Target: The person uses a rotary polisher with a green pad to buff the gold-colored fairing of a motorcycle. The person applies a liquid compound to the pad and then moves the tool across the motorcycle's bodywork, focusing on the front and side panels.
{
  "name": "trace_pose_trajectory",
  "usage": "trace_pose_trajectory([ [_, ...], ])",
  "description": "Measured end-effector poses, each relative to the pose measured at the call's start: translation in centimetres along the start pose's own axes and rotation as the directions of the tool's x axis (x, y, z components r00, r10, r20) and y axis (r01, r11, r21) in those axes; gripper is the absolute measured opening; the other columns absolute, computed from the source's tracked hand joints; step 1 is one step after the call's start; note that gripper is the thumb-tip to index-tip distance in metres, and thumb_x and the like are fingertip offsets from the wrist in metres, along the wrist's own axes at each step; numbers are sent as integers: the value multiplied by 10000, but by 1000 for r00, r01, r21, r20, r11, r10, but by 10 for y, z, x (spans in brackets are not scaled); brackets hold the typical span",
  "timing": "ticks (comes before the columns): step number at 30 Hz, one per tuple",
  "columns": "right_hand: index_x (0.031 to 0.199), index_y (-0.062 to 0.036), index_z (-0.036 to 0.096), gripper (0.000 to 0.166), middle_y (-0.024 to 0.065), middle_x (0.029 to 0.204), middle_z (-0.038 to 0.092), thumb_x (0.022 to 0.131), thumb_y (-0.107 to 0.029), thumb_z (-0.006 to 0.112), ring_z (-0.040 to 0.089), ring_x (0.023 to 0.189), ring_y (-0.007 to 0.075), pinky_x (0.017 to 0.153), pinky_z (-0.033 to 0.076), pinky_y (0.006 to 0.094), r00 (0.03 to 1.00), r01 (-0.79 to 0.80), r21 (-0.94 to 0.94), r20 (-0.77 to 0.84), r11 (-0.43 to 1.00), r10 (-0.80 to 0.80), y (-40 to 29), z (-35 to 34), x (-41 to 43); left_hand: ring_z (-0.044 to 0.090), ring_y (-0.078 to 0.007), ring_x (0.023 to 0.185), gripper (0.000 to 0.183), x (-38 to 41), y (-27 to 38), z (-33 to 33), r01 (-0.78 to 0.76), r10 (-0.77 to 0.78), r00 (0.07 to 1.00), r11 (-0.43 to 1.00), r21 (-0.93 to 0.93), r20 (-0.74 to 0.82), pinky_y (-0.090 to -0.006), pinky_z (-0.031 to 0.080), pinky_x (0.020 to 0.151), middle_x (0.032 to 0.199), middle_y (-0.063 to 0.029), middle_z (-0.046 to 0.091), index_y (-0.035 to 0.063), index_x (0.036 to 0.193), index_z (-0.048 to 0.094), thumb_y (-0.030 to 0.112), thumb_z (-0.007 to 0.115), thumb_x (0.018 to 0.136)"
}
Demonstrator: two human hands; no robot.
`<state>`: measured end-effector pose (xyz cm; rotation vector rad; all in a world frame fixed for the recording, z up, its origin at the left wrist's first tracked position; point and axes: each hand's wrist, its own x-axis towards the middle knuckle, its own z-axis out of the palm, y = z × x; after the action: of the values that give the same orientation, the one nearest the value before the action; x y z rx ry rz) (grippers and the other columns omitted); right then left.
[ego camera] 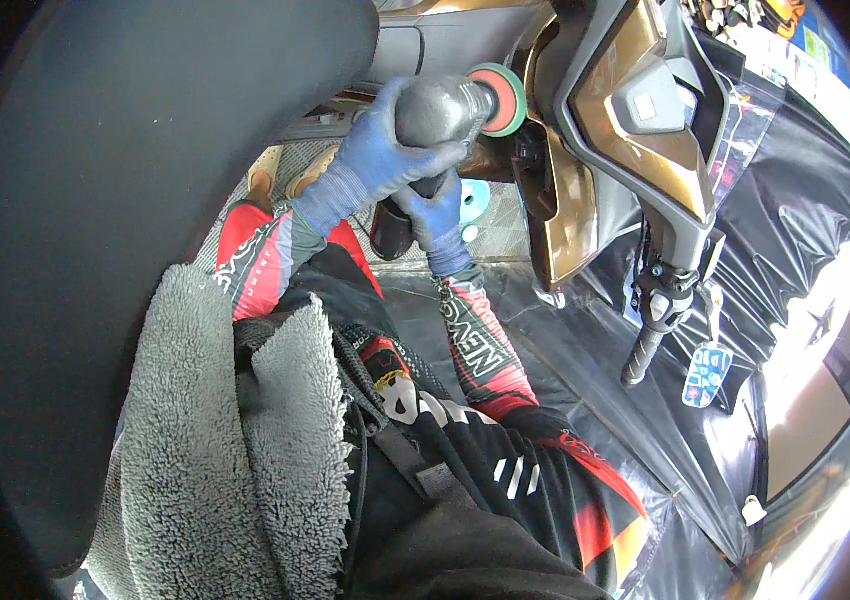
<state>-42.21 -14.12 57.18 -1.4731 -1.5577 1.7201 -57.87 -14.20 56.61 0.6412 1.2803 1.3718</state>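
Note:
My left hand [376, 154], in a blue work glove, wraps over the head of a dark grey handheld polisher [434, 111]. Below it my right hand [436, 217], gloved in the same blue, grips the polisher's handle. A round foam pad [498, 101] with a pink backing and green rim sits on the tool's front. That pad faces the bronze inner body panel of a scooter [534, 64]; whether it touches is hard to tell. The tool's dark lower end [393, 232] shows beneath my hands.
The scooter's black seat [170, 112] fills the left side. A handlebar grip [642, 360] juts out at right, with a blue printed tag [708, 375] beside it. Black sheeting [792, 165] covers the surroundings. A grey towel [185, 435] hangs over my left side. A light-blue round object [474, 201] lies lower down.

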Motion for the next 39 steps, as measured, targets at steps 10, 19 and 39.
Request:
trace_pose_trajectory([
  [10, 1276, -10, 548, 561, 94, 1191, 658, 805, -174, 804, 626, 1078, 169, 947, 502, 347, 1000, -18, -31, -18, 999, 17, -35, 31, 24, 621, -175, 1070, 606, 23, 22, -15, 16, -33, 991, 992, -126, -129, -331, 523, 920, 1198, -122, 613, 20, 1268, 526, 280, 830, 813],
  [19, 1391, -9, 520, 770, 75, 1286, 628, 716, -143, 866, 584, 1184, 188, 1073, 430, 368, 912, -238, 193, 382, 952, 151, -53, -29, -42, 536, -225, 1240, 829, -70, 16, -24, -152, 149, 972, 988, 2, 183, -393, 452, 1044, 1313, -154, 540, 9, 1392, 403, 189, 873, 733],
  [39, 1411, -44, 430, 839, 156, 1221, 575, 811, -601, 615, 598, 978, 266, 797, 504, 402, 996, 13, 529, 67, 848, -57, -193, -20, -37, 640, -111, 963, 446, -6, 187, 25, 142, 21, 879, 942, -303, 475, -299, 535, 836, 1041, -56, 701, 21, 1218, 643, 285, 741, 872],
])
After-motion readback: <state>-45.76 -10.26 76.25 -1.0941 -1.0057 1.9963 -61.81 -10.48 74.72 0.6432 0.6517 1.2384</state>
